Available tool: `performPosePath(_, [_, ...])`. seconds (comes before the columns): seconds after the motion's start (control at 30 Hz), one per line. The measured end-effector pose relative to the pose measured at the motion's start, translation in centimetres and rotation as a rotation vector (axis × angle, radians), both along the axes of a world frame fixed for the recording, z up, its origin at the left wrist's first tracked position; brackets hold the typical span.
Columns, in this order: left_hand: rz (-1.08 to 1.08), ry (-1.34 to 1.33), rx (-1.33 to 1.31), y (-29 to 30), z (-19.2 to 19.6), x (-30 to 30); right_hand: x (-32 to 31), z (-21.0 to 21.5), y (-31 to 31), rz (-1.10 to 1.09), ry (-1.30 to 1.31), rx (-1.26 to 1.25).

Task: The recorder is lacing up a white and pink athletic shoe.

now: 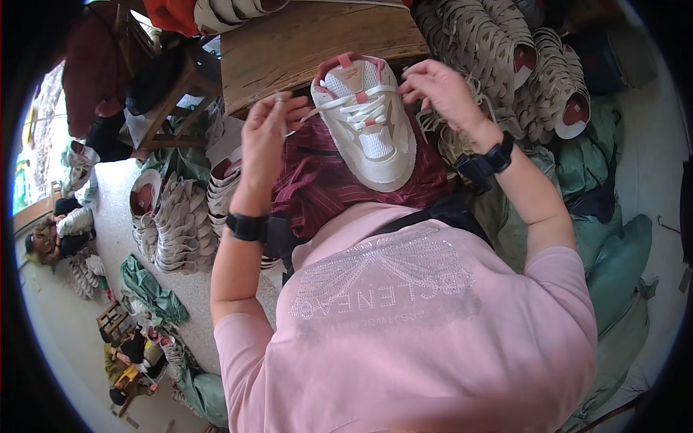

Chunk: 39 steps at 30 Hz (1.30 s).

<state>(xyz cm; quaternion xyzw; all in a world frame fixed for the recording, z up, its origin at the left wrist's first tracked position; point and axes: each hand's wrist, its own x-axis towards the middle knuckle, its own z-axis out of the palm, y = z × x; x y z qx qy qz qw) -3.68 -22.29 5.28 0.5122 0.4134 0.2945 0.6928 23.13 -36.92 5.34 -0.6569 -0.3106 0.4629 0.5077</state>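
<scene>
A white and beige sneaker [375, 148] with pink lining rests on my lap, toe toward me, its heel end against the edge of a wooden table. White shoelace [367, 114] crosses its tongue in several rows. To the left of the shoe, my left hand [268, 128] is closed with thumb and forefinger pinched, and a lace end runs from the shoe to its fingers. My right hand [442, 92] is at the shoe's right upper side, fingers curled in a pinch where the lace comes out; the lace between these fingertips is mostly hidden.
The wooden table [310, 43] lies just beyond the shoe. Stacked shoe uppers [498, 50] stand at the right, and more piled uppers [184, 224] are on the floor at the left. Green sacks [613, 252] lie along the right. Other people [130, 361] sit at far left.
</scene>
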Motion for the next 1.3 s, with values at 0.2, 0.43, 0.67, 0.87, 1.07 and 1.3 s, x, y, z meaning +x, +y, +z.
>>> performPosePath(0.2, [-0.163, 0.006, -0.119, -2.3, -0.4, 2.1, -0.7, -0.2, 1.1, 0.210, -0.261, 0.018])
performPosePath(0.43, [-0.258, 0.162, -0.027, -2.9, -0.4, 1.8, -1.4, 4.3, 3.9, 0.481, -1.003, -0.139])
performPosePath(0.67, [-0.269, 0.277, 0.142, -1.9, -1.2, 2.6, -4.3, 3.0, 4.7, 0.696, -1.849, 0.219])
performPosePath(0.87, [-0.471, 0.716, 0.625, -0.3, 0.5, 3.8, -3.4, 4.7, 5.3, 0.909, -1.811, 0.151])
performPosePath(1.07, [-0.647, 0.847, 1.064, 0.1, 2.1, 4.9, -1.7, 6.4, 6.8, 0.832, -1.679, 0.348])
performPosePath(1.3, [-0.887, 0.330, 0.985, 4.4, 3.1, 4.0, 1.3, 6.6, 8.8, 1.202, -1.276, 0.099])
